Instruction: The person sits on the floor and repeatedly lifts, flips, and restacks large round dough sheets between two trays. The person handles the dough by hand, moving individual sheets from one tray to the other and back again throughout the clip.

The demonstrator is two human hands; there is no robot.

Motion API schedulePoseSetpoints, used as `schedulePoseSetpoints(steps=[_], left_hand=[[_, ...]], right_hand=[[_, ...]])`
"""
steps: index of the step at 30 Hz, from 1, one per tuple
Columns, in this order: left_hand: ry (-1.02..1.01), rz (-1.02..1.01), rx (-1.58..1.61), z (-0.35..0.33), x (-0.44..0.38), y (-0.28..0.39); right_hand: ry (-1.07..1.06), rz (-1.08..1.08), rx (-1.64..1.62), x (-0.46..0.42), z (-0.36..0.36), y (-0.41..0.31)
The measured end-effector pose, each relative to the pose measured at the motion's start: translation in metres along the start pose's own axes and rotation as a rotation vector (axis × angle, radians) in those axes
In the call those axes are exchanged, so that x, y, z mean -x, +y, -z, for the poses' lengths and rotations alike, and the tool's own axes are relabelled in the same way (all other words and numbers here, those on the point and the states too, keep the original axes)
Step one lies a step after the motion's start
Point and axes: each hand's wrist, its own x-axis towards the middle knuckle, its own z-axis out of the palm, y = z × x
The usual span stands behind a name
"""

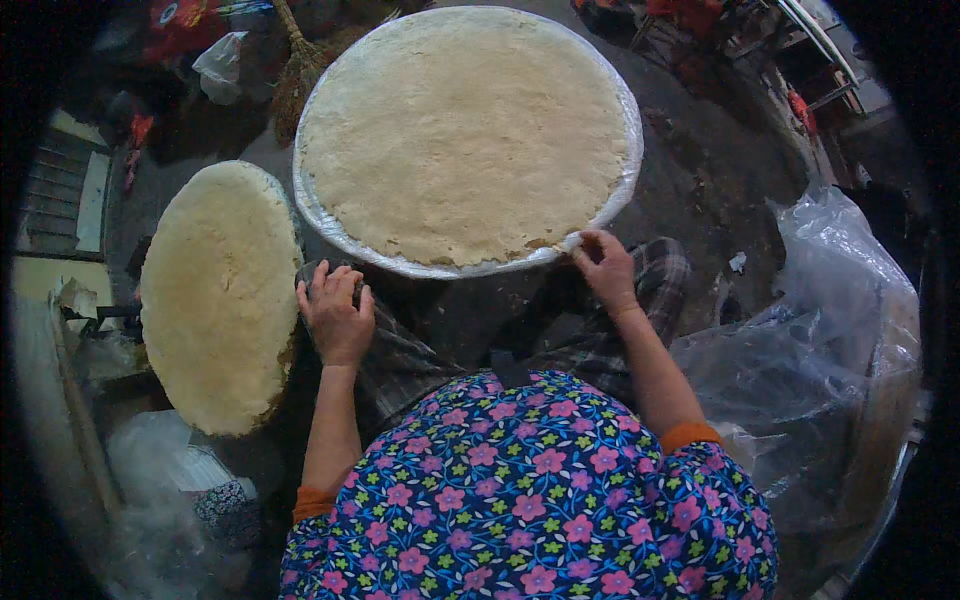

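A wide round slab with a pale, dough-like layer (465,142) lies before me, its rim wrapped in clear plastic film (442,270). At its near right edge, my right hand (606,266) pinches the wrapped rim between thumb and fingers. Its fingertips partly hide what they hold. The pale layer looks broken and darker beside them. My left hand (339,311) is curled over a dark rounded object (358,283), mostly covered by the fingers. That hand is between the large slab and a second, smaller round slab (221,300) on the left.
A straw broom (300,71) and a white plastic bag (222,67) are at the far left. Clear plastic sheeting (810,330) spreads over the right side. A small white scrap (738,262) lies on the dark floor. More plastic (150,457) lies at lower left.
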Motion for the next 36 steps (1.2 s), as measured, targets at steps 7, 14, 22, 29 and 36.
schedulePoseSetpoints(steps=[7, 14, 22, 29, 36], left_hand=[[-0.009, -0.003, -0.007, 0.000, -0.002, -0.001], [-0.011, -0.003, -0.007, 0.001, -0.004, 0.002], [-0.037, 0.014, -0.011, 0.004, -0.003, 0.002], [-0.027, 0.003, 0.000, 0.007, -0.004, 0.003], [-0.016, 0.005, 0.013, 0.004, -0.005, 0.003]], right_hand=[[-0.048, 0.201, 0.255, 0.005, -0.008, -0.015], [-0.197, 0.286, 0.094, 0.014, -0.009, -0.016], [-0.195, 0.265, 0.096, 0.015, -0.001, -0.042], [-0.012, 0.315, 0.084, 0.011, -0.007, -0.032], [0.110, 0.372, 0.202, -0.003, -0.006, -0.031]])
